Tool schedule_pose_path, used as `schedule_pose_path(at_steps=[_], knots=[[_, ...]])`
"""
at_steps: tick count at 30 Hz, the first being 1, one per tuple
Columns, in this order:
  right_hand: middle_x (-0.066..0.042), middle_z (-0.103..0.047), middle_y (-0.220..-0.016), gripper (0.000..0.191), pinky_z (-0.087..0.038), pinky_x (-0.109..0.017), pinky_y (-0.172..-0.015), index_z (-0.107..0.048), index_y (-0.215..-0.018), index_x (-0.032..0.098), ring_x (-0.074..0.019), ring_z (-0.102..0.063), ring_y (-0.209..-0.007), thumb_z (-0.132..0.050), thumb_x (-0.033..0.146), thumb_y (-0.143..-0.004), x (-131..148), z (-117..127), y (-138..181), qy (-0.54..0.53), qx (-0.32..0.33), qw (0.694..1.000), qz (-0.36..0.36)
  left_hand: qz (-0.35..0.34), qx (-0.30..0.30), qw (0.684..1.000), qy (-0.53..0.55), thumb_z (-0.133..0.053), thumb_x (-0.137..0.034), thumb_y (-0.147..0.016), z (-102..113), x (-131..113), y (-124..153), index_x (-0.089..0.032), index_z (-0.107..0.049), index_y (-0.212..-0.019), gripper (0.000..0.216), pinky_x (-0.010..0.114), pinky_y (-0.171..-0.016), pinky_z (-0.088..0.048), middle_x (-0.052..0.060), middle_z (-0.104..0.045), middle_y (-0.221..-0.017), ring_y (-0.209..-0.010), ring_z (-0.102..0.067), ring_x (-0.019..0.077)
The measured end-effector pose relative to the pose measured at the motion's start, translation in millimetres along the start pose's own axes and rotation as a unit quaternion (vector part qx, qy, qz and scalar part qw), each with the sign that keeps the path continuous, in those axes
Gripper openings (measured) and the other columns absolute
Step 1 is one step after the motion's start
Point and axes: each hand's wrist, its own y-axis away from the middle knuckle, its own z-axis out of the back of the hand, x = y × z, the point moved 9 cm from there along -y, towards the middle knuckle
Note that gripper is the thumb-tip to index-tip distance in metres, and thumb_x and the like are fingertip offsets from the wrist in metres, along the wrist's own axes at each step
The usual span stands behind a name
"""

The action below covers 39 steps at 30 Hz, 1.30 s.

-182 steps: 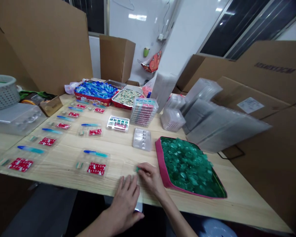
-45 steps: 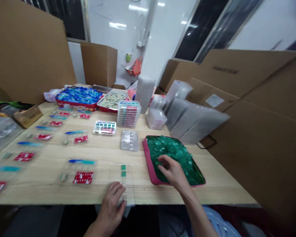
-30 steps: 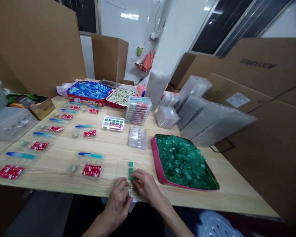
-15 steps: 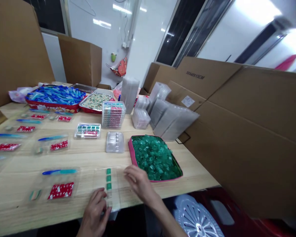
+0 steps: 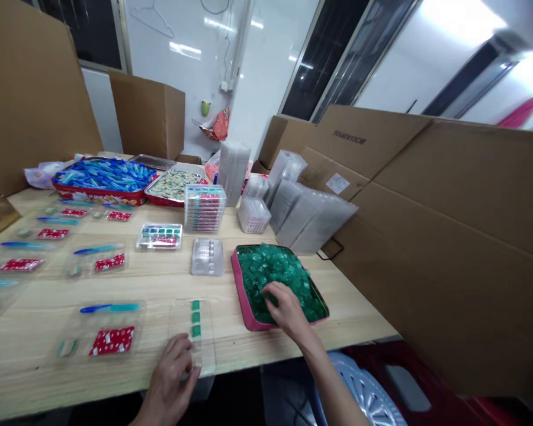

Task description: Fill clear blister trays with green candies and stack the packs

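Observation:
My left hand holds the lower end of a clear plastic tray at the table's front edge, thumb and fingers round its rim. Three small green squares sit in a column of slots along that tray. My right hand reaches into a pink-rimmed tin heaped with small green wrapped pieces. Its fingers are curved over the pieces, thumb and forefinger apart. Left of the held tray lies a clear tray with a blue pen-like stick, a red patterned packet and a small striped piece.
Similar filled trays lie across the left. Behind stand a red tin of blue sticks, a tin of small pale pieces, a stack of filled cases and clear plastic lids. Cardboard walls the right side.
My right hand has moved right, from beside the clear tray into the tin of green pieces. My left hand stays on the tray. The view has shifted slightly.

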Motion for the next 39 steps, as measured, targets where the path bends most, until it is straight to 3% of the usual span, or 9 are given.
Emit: schedule_pose_path(at_steps=[4,12,18,21,25,29,34,37,39], knots=[[-0.003,-0.063,-0.081,0.015,-0.045,-0.028,-0.072,-0.059,-0.083,0.02,-0.0179,-0.06,-0.078,-0.045,0.013,-0.079,-10,7,8,-0.094,-0.027,0.995,-0.021,0.0,0.009,1.0,-0.005,-0.054,-0.017,-0.08,-2,1,1,-0.021,-0.057,-0.066,0.015,0.037,-0.081,-0.055,0.007,-0.066,-0.093,-0.102,-0.061,0.0245],[-0.008,-0.065,-0.087,0.016,-0.042,-0.031,-0.077,-0.061,-0.081,0.017,-0.023,-0.059,-0.088,-0.053,0.008,-0.071,-5,-9,-2,0.139,0.032,0.988,-0.055,-0.014,0.008,1.0,-0.015,-0.053,-0.016,-0.08,-2,0,3,-0.021,-0.056,-0.067,0.014,0.037,-0.081,-0.055,0.007,-0.065,-0.094,-0.102,-0.06,0.024],[-0.003,-0.065,-0.073,0.011,-0.046,-0.029,-0.068,-0.063,-0.081,0.018,-0.0186,-0.06,-0.07,-0.055,0.023,-0.074,-27,4,4,-0.119,-0.028,0.985,-0.124,0.002,0.023,1.0,0.002,-0.054,-0.017,-0.081,-4,3,3,-0.021,-0.056,-0.069,0.013,0.036,-0.082,-0.054,0.008,-0.065,-0.095,-0.104,-0.059,0.0244],[-0.002,-0.063,-0.067,0.017,-0.047,-0.028,-0.061,-0.063,-0.077,0.017,-0.0173,-0.059,-0.063,-0.065,0.033,-0.071,-38,8,15,-0.295,-0.056,0.939,-0.167,0.016,0.034,0.999,0.014,-0.053,-0.018,-0.081,-3,3,0,-0.021,-0.057,-0.068,0.014,0.036,-0.083,-0.053,0.007,-0.065,-0.093,-0.104,-0.059,0.0246],[-0.001,-0.063,-0.069,0.029,-0.051,-0.031,-0.066,-0.065,-0.074,0.017,-0.0199,-0.063,-0.068,-0.079,0.038,-0.06,-35,3,24,-0.493,-0.069,0.836,-0.232,0.042,0.057,0.997,0.038,-0.053,-0.021,-0.082,1,1,-10,-0.021,-0.058,-0.069,0.015,0.034,-0.077,-0.053,0.007,-0.066,-0.089,-0.093,-0.062,0.023],[-0.001,-0.064,-0.073,0.035,-0.053,-0.036,-0.073,-0.067,-0.076,0.017,-0.019,-0.064,-0.069,-0.085,0.037,-0.053,-23,-7,24,-0.578,-0.07,0.771,-0.259,0.102,0.054,0.99,0.078,-0.052,-0.026,-0.083,10,-2,-27,-0.02,-0.06,-0.07,0.016,0.032,-0.072,-0.051,0.007,-0.067,-0.086,-0.083,-0.063,0.022],[0.001,-0.062,-0.067,0.036,-0.052,-0.027,-0.064,-0.065,-0.075,0.018,-0.0152,-0.06,-0.064,-0.084,0.038,-0.052,-22,-17,28,-0.519,-0.112,0.812,-0.241,0.209,0.092,0.953,0.2,-0.052,-0.025,-0.079,-15,-12,-59,-0.018,-0.063,-0.072,0.014,0.031,-0.068,-0.048,0.005,-0.067,-0.074,-0.073,-0.062,0.0201],[-0.002,-0.064,-0.07,0.034,-0.054,-0.03,-0.062,-0.063,-0.076,0.02,-0.0202,-0.064,-0.068,-0.075,0.048,-0.062,-12,-16,35,-0.404,-0.12,0.882,-0.209,0.272,0.091,0.912,0.294,-0.06,-0.024,-0.076,-46,-20,-73,-0.017,-0.064,-0.071,0.009,0.03,-0.066,-0.047,0.004,-0.065,-0.071,-0.071,-0.06,0.0195],[-0.003,-0.065,-0.071,0.03,-0.056,-0.033,-0.058,-0.063,-0.074,0.025,-0.0235,-0.066,-0.069,-0.065,0.054,-0.072,4,-11,38,-0.248,-0.12,0.948,-0.16,0.327,0.085,0.845,0.414,-0.065,-0.025,-0.076,-69,-22,-77,-0.017,-0.064,-0.078,0.008,0.03,-0.071,-0.048,0.004,-0.065,-0.078,-0.077,-0.06,0.0189]])
